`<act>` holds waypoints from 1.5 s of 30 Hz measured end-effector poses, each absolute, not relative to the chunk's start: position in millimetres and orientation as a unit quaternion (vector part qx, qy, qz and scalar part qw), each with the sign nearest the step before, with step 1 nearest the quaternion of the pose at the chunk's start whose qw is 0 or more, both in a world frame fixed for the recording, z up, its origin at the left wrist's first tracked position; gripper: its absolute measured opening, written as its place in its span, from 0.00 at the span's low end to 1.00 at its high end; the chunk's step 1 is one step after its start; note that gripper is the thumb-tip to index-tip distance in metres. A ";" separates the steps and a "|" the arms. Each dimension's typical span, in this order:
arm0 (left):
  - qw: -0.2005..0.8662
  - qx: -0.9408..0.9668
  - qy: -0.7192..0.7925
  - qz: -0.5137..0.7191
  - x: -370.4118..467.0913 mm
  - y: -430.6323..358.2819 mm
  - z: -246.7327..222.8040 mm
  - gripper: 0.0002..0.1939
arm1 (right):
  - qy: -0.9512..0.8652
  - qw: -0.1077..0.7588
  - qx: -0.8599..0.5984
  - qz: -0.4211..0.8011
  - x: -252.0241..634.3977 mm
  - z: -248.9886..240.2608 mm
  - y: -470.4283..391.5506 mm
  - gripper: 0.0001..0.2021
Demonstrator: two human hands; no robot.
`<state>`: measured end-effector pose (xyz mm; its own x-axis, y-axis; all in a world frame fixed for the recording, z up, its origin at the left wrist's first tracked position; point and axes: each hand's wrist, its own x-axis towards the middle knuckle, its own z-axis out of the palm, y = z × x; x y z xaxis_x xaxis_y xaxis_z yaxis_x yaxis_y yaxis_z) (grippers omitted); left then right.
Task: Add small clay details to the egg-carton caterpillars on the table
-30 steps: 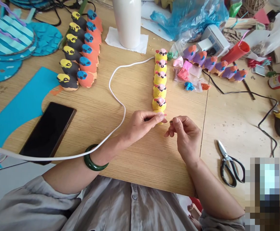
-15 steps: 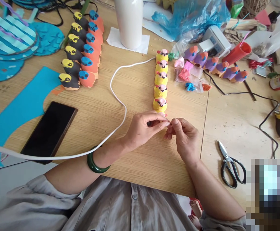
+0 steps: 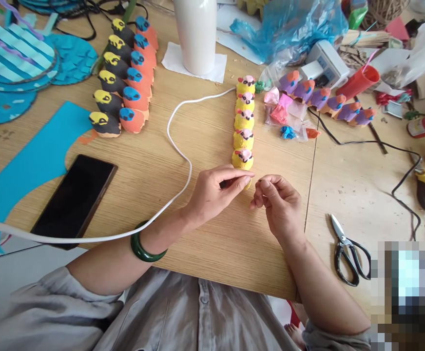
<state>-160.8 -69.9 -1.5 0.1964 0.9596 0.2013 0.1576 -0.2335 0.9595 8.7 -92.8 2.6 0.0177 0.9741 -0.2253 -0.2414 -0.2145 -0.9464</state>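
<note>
A column of yellow bird figures (image 3: 243, 122) with pink and dark faces runs down the middle of the wooden table (image 3: 212, 234). My left hand (image 3: 216, 192) rests at the near end of that column, fingers curled over the nearest yellow figure, which is mostly hidden. My right hand (image 3: 276, 202) hovers just to its right, thumb and forefinger pinched on a tiny dark bit. The two hands are a little apart.
Black-and-orange bird figures (image 3: 125, 78) stand at the back left, purple ones (image 3: 325, 100) at the back right. A black phone (image 3: 74, 197) lies on blue paper (image 3: 29, 163). A white cable (image 3: 178, 146) crosses the table. Scissors (image 3: 347, 251) lie right; a white bottle (image 3: 197, 34) stands behind.
Half a second ago the fingertips of both hands met at the nearest yellow figure. Now my right hand has drawn back slightly to the right and the fingertips are apart.
</note>
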 end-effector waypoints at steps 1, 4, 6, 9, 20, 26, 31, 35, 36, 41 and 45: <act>0.455 0.624 0.442 0.456 -161.0 -69.3 -0.4 0.11 | -0.358 0.505 -0.508 0.599 8.9 2.7 -92.2 0.15; 0.488 0.596 0.454 0.448 -161.1 -68.1 2.0 0.11 | -0.348 0.499 -0.521 0.598 9.1 3.0 -90.5 0.19; 0.491 0.594 0.457 0.444 -160.6 -68.0 2.7 0.10 | -0.346 0.505 -0.519 0.597 8.9 3.4 -89.9 0.18; 0.489 0.599 0.452 0.444 -159.9 -68.2 2.5 0.10 | -0.337 0.499 -0.516 0.609 8.2 4.4 -89.5 0.18; 0.486 0.610 0.442 0.443 -160.9 -68.6 0.6 0.10 | -0.323 0.503 -0.522 0.608 7.6 5.1 -88.8 0.20; 0.450 0.648 0.418 0.451 -157.3 -70.0 -6.7 0.09 | -0.343 0.481 -0.518 0.619 7.1 1.5 -90.7 0.20; 0.408 0.667 0.412 0.468 -157.2 -71.1 -6.9 0.03 | -0.363 0.468 -0.517 0.618 6.9 -1.1 -93.5 0.19; 0.386 0.674 0.405 0.483 -159.7 -70.6 -4.2 0.04 | -0.357 0.460 -0.490 0.649 7.2 1.0 -93.5 0.20; 0.383 0.675 0.405 0.484 -160.1 -70.5 -3.9 0.04 | -0.356 0.457 -0.488 0.653 7.4 1.6 -93.5 0.19; 0.391 0.676 0.408 0.472 -160.5 -70.4 -4.2 0.06 | -0.364 0.455 -0.507 0.636 8.5 2.1 -93.2 0.17; 0.412 0.667 0.418 0.458 -160.3 -69.9 -3.9 0.10 | -0.368 0.466 -0.509 0.624 8.8 0.9 -92.5 0.18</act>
<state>-160.3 -69.9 -3.9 0.2307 0.9355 0.2675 0.1801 -0.3113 0.9331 8.8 -92.5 0.9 -0.0489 0.9553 -0.2915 -0.2058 -0.2953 -0.9330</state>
